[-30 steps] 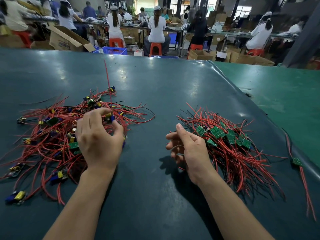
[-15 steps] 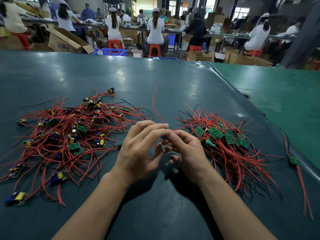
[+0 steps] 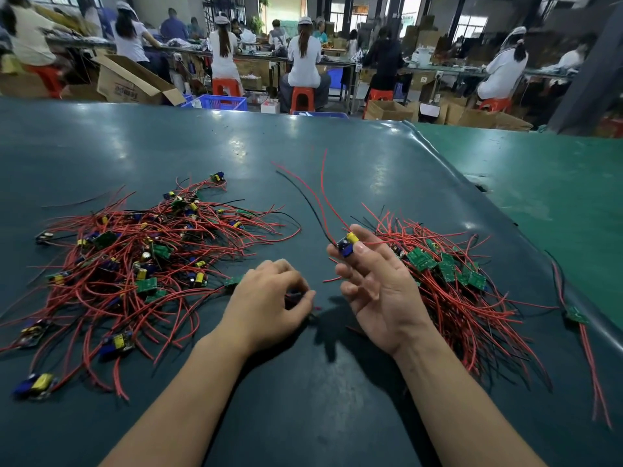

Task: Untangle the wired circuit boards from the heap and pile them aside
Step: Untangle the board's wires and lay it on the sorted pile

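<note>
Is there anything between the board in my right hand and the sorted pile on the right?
Nothing visible. The right hand pinches the board just left of the pile, almost over its near edge, with only bare mat around. Its wires trail up and away, clear of the heap.

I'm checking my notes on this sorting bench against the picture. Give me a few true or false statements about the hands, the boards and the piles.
1. The right hand pinches a wired circuit board above the table. True.
2. That board's wires hang down under the hand. False: they stick up and away from it.
3. The tangled heap lies to the person's left. True.
4. The sorted pile lies left of the left hand. False: it lies beside the right hand.
5. One stray board lies alone at the far right. True.
</note>
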### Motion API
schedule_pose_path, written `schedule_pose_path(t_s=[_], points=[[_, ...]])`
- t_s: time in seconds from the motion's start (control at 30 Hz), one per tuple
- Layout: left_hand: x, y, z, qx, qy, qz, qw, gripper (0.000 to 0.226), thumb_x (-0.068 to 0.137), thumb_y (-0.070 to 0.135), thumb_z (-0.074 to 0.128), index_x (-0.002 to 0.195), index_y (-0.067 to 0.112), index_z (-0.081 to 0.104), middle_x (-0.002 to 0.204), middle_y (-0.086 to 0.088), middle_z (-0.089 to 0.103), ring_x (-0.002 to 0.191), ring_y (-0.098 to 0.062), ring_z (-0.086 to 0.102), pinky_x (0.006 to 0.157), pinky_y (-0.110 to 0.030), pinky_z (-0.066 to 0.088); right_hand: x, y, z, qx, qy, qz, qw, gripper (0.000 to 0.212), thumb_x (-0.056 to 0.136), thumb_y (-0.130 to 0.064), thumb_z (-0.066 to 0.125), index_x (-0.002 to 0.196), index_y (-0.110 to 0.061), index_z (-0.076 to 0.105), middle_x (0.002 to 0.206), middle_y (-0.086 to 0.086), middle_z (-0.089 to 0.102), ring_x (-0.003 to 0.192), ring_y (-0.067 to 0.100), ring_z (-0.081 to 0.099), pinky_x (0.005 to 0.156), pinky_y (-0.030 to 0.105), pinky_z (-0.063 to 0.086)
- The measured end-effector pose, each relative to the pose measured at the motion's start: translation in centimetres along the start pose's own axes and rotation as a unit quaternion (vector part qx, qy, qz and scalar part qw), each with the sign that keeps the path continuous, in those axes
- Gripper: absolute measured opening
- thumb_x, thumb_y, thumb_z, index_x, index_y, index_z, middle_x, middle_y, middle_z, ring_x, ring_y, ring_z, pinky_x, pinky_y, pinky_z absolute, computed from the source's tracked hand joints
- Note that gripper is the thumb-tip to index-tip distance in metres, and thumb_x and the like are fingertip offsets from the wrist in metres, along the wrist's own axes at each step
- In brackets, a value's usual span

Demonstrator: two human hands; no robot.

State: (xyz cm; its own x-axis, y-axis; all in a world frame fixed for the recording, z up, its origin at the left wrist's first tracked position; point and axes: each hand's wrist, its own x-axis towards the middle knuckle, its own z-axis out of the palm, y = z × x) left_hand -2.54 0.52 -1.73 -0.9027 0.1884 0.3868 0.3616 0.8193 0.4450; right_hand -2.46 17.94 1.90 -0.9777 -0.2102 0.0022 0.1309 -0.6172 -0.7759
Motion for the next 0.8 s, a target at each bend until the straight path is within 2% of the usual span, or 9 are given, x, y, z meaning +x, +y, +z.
schedule_pose_path(t_s=[0.1, 0.17, 0.2, 0.27, 0.33, 0.43, 0.63, 0.73, 0.8], points=[[0.4, -1.4, 0.0, 0.117, 0.061, -0.113, 0.985, 0.02, 0.09, 0.034, 0.061, 0.091, 0.016, 0.069, 0.096, -0.007, 0.061, 0.098, -0.03, 0.051, 0.088, -0.039, 0.041, 0.0, -0.1, -0.1, 0.002, -0.014, 0.001, 1.0, 0.029, 0.078, -0.014, 0.064, 0.107, -0.018, 0.068, 0.091, 0.016, 0.074, 0.061, 0.013, 0.065, 0.045, 0.018, 0.045], [0.8, -2.0, -0.6, 0.125, 0.138, -0.169, 0.968, 0.017, 0.091, 0.024, 0.062, 0.097, 0.01, 0.069, 0.1, -0.014, 0.061, 0.099, -0.035, 0.05, 0.09, -0.042, 0.038, 0.0, -0.1, -0.1, -0.01, -0.021, 0.002, 1.0, 0.028, 0.077, -0.015, 0.065, 0.105, -0.018, 0.064, 0.094, 0.017, 0.074, 0.061, 0.015, 0.065, 0.044, 0.019, 0.044], [0.9, -1.8, -0.9, 0.094, 0.192, -0.149, 0.965, 0.015, 0.091, 0.02, 0.062, 0.096, 0.008, 0.069, 0.098, -0.014, 0.061, 0.096, -0.035, 0.051, 0.088, -0.041, 0.039, -0.1, 0.0, -0.1, -0.024, -0.024, 0.002, 0.999, 0.027, 0.077, -0.015, 0.065, 0.104, -0.018, 0.061, 0.096, 0.016, 0.074, 0.061, 0.015, 0.066, 0.044, 0.02, 0.044], [0.6, -0.4, -0.9, 0.014, 0.278, -0.041, 0.96, 0.019, 0.096, 0.021, 0.057, 0.09, 0.007, 0.069, 0.086, -0.006, 0.061, 0.085, -0.028, 0.052, 0.08, -0.035, 0.041, -0.1, 0.4, 0.1, -0.063, -0.033, 0.004, 0.997, 0.029, 0.076, -0.016, 0.067, 0.102, -0.018, 0.056, 0.098, 0.015, 0.074, 0.061, 0.016, 0.066, 0.042, 0.021, 0.044], [0.0, 1.5, -0.6, -0.126, 0.249, 0.024, 0.96, 0.035, 0.1, 0.032, 0.045, 0.091, 0.009, 0.07, 0.081, 0.006, 0.06, 0.08, -0.017, 0.055, 0.076, -0.027, 0.042, -0.1, 0.8, 0.2, -0.101, -0.035, 0.01, 0.994, 0.034, 0.072, -0.016, 0.071, 0.101, -0.016, 0.053, 0.093, 0.012, 0.074, 0.06, 0.017, 0.066, 0.041, 0.021, 0.043], [0.0, 2.6, 0.2, -0.273, 0.136, -0.008, 0.952, 0.04, 0.095, 0.045, 0.048, 0.096, 0.013, 0.072, 0.083, 0.011, 0.065, 0.078, -0.004, 0.061, 0.071, -0.021, 0.045, -0.2, 1.1, 0.1, -0.131, -0.04, 0.019, 0.99, 0.037, 0.069, -0.013, 0.075, 0.098, -0.014, 0.054, 0.078, 0.005, 0.071, 0.06, 0.017, 0.068, 0.04, 0.022, 0.044], [0.2, 2.2, -0.1, -0.339, 0.14, -0.028, 0.93, 0.019, 0.089, 0.025, 0.062, 0.094, 0.012, 0.074, 0.09, -0.006, 0.067, 0.083, -0.025, 0.064, 0.073, -0.042, 0.052, -0.1, 1.1, 0.0, -0.194, -0.044, 0.025, 0.98, 0.032, 0.074, -0.017, 0.075, 0.102, -0.013, 0.059, 0.079, 0.004, 0.072, 0.058, 0.02, 0.069, 0.039, 0.022, 0.046], [0.2, 2.3, -0.1, -0.367, 0.117, -0.054, 0.921, 0.014, 0.092, 0.017, 0.066, 0.091, 0.006, 0.075, 0.084, -0.005, 0.07, 0.072, -0.012, 0.065, 0.067, -0.033, 0.052, 0.1, 1.2, 0.0, -0.195, -0.028, 0.03, 0.98, 0.013, 0.09, -0.015, 0.065, 0.098, -0.014, 0.055, 0.086, 0.008, 0.074, 0.054, 0.02, 0.068, 0.037, 0.022, 0.045], [0.3, 2.4, 0.0, -0.395, 0.116, -0.073, 0.908, 0.012, 0.091, 0.012, 0.066, 0.09, 0.003, 0.074, 0.079, -0.003, 0.071, 0.064, -0.006, 0.061, 0.063, -0.023, 0.05, 0.2, 1.4, -0.1, -0.198, -0.014, 0.023, 0.98, 0.013, 0.093, -0.014, 0.063, 0.094, -0.015, 0.05, 0.085, 0.009, 0.074, 0.051, 0.021, 0.067, 0.036, 0.022, 0.044]])
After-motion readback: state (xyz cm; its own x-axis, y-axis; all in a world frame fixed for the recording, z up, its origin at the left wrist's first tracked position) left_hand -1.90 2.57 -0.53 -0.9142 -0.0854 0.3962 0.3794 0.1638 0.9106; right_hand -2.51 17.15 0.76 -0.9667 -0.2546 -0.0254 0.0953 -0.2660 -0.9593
